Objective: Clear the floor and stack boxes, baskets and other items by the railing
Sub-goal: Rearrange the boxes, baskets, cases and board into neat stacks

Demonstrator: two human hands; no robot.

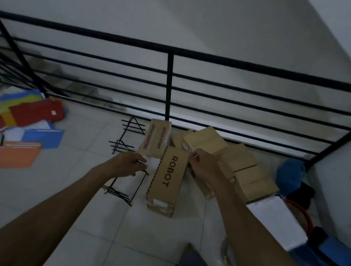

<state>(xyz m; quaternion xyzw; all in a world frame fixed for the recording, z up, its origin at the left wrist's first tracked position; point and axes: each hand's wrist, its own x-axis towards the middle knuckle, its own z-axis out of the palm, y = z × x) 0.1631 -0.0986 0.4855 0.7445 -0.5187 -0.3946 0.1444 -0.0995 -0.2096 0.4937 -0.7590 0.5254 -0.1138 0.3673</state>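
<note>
A long cardboard box printed ROBOT (167, 182) stands on the white tile floor, pointing toward the black railing (168, 85). My left hand (128, 164) grips its far left corner, fingers curled at a white label. At the far right corner, my right hand (204, 166) holds the same box with curled fingers. Just beyond lies a taped box with red lettering (156, 138). To the right, a heap of plain brown boxes (243, 168) leans against the railing's foot.
A black wire rack (123, 184) lies left of the ROBOT box, with another wire piece (131, 129) nearer the railing. Coloured folders and papers (29, 120) are spread at far left. Blue bags (291, 177), a white-topped box (277, 220) and a red hose sit at right.
</note>
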